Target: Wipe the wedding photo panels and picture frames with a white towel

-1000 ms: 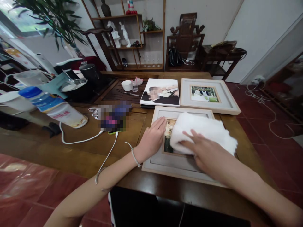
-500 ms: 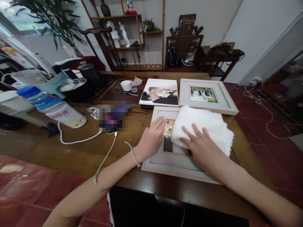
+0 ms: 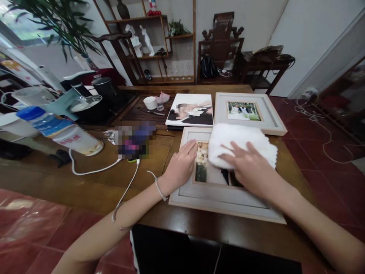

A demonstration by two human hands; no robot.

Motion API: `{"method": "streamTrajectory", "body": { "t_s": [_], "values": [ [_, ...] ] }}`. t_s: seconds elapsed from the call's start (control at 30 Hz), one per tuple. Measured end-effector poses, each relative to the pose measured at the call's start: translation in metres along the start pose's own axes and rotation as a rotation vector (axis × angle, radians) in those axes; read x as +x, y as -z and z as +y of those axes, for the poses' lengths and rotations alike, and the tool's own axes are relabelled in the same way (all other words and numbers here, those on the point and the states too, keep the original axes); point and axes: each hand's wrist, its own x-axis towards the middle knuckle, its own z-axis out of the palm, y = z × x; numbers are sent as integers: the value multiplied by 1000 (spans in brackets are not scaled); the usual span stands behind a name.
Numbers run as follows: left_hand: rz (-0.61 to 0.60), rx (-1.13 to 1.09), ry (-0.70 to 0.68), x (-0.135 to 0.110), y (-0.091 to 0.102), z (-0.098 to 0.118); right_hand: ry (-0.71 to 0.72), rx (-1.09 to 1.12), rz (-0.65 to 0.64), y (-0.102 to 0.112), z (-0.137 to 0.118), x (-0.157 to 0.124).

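Note:
A pale framed photo (image 3: 216, 199) lies flat on the wooden table (image 3: 85, 179) right before me. My left hand (image 3: 179, 167) rests flat on the frame's left border, fingers stretched out. My right hand (image 3: 251, 167) presses a folded white cloth (image 3: 239, 142) onto the upper part of the picture, fingers spread over it. The cloth hides the frame's top right corner.
Behind lie a second framed photo (image 3: 248, 112) and a canvas print (image 3: 191, 110). To the left are a phone on a white cable (image 3: 125, 192), a tipped blue-capped bottle (image 3: 61, 131), a tea tray with a white cup (image 3: 150, 102) and kettles. Shelves and chairs stand beyond.
My right hand has slid the white cloth away from me, up the picture toward the frame's top edge. The lower part of the photo now shows. My left hand stays put.

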Motion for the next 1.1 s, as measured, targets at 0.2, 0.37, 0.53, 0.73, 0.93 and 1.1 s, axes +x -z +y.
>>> {"method": "streamTrajectory", "body": {
  "t_s": [0.2,0.37,0.53,0.73,0.93,1.1],
  "values": [
    [-7,-17,11,0,0,0,-114,-191,91,-18,32,20],
    [3,-34,12,0,1,1,33,-131,7,-14,-13,2],
    [-14,-5,27,0,1,2,274,94,153,6,-61,-57],
    [-42,-8,29,1,3,2,311,240,-24,19,-55,-60],
    [-21,-48,16,0,5,3,-40,45,-36,-7,-16,3],
    [42,-160,29,2,5,5,-111,-47,17,-17,-12,22]
  ]
}}
